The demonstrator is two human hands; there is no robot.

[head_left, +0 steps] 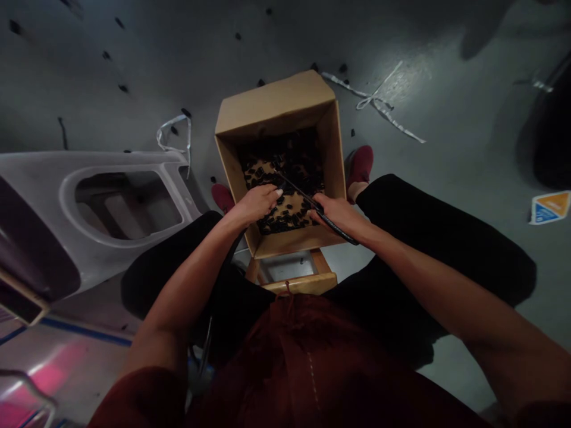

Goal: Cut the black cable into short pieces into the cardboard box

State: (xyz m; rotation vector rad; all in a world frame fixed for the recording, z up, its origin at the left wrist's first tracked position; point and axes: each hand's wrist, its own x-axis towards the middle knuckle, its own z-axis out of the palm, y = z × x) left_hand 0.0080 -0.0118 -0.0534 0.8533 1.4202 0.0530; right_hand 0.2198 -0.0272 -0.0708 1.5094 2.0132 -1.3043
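Note:
An open cardboard box (279,104) stands on the floor between my feet, holding several small black parts (285,160). My left hand (257,202) reaches over the box's near left side with its fingers curled down among the parts; what they pinch is hidden. My right hand (334,212) is closed around a thin black cable (297,189) that runs from behind my wrist diagonally up over the parts toward the box's middle.
A grey moulded plastic shell (111,208) with an oval opening lies at my left. A wooden stool frame (294,276) shows under me. White strap scraps (379,104) and small black bits litter the grey floor. An orange and blue label (551,207) lies right.

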